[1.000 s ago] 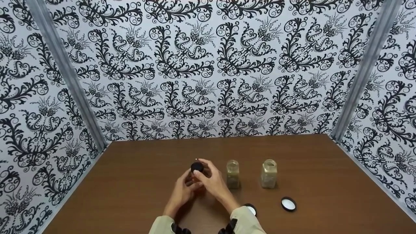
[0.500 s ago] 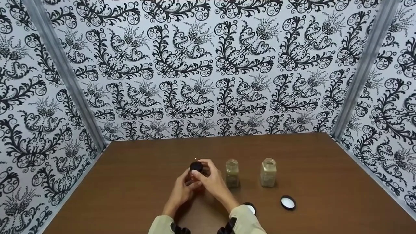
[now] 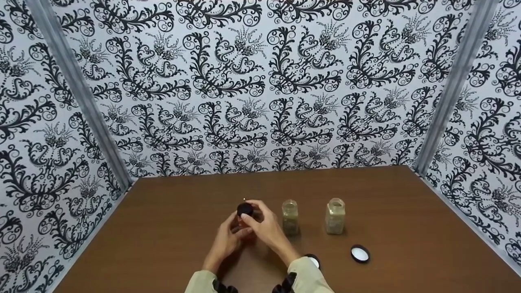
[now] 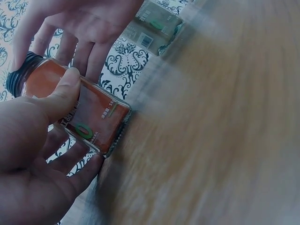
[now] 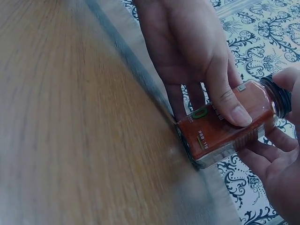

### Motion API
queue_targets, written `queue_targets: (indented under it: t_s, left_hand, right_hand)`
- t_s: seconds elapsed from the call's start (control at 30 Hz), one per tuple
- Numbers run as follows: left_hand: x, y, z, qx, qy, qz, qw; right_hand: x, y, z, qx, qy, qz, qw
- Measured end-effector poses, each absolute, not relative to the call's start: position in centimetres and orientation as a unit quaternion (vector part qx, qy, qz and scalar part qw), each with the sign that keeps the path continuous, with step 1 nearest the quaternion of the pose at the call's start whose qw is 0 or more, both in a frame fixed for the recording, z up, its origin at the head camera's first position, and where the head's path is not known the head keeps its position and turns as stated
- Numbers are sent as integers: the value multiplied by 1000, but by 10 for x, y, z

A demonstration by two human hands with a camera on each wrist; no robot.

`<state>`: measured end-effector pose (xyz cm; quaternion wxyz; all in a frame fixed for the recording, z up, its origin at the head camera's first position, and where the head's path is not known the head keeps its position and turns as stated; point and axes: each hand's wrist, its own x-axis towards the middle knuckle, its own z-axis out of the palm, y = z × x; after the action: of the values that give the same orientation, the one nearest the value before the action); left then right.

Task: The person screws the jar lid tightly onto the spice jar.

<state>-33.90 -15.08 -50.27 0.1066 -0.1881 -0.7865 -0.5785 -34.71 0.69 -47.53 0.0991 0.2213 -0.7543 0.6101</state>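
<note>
Left of the middle of the tabletop, your left hand grasps the red jar round its body, thumb across one face. The jar's black lid points up; whether the base touches the tabletop, you cannot tell. Your right hand pinches that lid, thumb on the near side.

Near the tabletop's middle stands an open green jar. Nearer you, one loose lid lies partly hidden by your right sleeve. Further toward the right edge stands a pale jar, also open, with another lid white side up, nearer you.

You seem to be at the lid-turning step; which way, the pictures don't settle. The next move probably calls for holding the body firm while your right fingers twist.
</note>
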Motion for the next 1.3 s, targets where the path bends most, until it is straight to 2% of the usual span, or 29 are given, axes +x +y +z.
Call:
queue_targets:
  t_s: [0.4,1.3]
  left_hand:
    - [-335,-151,-500,-196,-779,-589,88]
    - [-337,-152,-502,-194,-787,-579,91]
  right_hand:
    - [-346,8,-475,223,-760,607,67]
    - [-349,9,-476,231,-759,603,89]
